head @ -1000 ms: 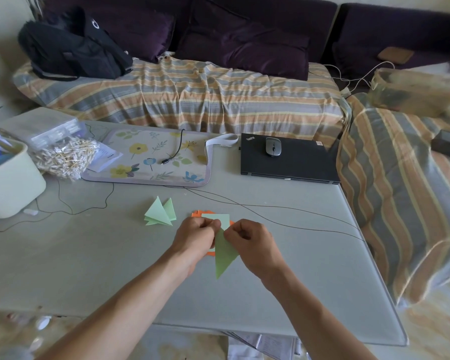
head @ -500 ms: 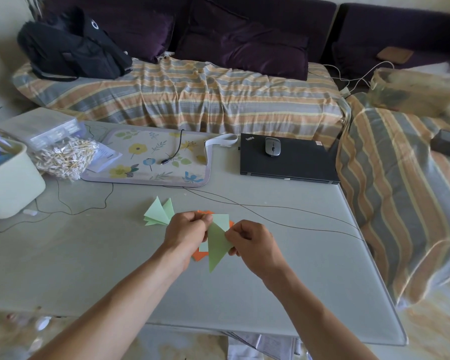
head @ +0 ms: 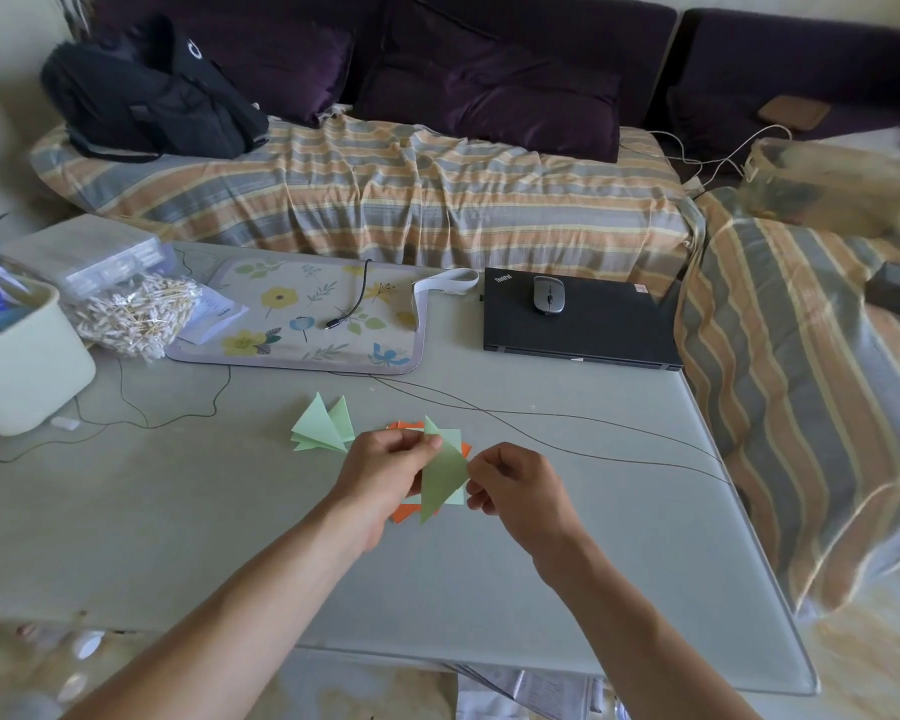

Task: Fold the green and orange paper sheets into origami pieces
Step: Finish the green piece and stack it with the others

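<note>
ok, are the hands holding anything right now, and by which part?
Both hold the green folded triangle: the left hand pinches its upper left edge, the right hand pinches its right corner. It is lifted above the paper sheets.

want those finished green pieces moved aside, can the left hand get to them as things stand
Probably yes: the folded green pieces lie in the open just beside the left hand with nothing between, but it is pinching the green triangle and must let go first.
</note>
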Tool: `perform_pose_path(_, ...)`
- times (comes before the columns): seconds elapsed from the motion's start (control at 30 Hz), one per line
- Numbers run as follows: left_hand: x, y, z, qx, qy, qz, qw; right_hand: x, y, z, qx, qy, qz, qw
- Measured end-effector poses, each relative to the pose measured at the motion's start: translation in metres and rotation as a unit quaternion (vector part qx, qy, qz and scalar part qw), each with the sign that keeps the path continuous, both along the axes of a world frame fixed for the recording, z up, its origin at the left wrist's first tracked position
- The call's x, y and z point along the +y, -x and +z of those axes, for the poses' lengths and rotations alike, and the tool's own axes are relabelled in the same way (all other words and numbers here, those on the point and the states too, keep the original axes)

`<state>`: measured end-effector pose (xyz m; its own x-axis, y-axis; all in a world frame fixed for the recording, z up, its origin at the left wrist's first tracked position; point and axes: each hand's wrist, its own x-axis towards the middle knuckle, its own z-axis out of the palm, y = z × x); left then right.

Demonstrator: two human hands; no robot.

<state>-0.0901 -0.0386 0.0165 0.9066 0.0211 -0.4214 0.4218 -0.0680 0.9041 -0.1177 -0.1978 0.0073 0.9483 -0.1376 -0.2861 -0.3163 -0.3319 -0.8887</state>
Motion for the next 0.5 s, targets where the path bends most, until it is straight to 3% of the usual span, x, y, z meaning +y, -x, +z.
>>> perform_pose_path(0.13,0.0048,-0.0029,-0.0051,-0.065,-0.109,-0.044,0.991,0.0022,-0.0001,-0.0047,0.004,0.002,0.003,1.0)
perform_pose_path(0.23,0.001,0.0017,-0.0057,-0.129,-0.247,-0.136,0.951,0.0029,-0.0011,-0.0042,-0.029,0.005,0.01,1.0)
perform_pose_path(0.33,-0.0018,0.0046,-0.0078,-0.131,-0.268,-0.176,0.938,0.0032,-0.0016,-0.0005,-0.058,0.033,0.019,0.998)
perform_pose_path(0.5,0.0037,-0.0012,-0.0078,-0.133,-0.247,-0.159,0.947,0.0019,-0.0015,-0.0039,-0.059,0.063,0.012,0.996)
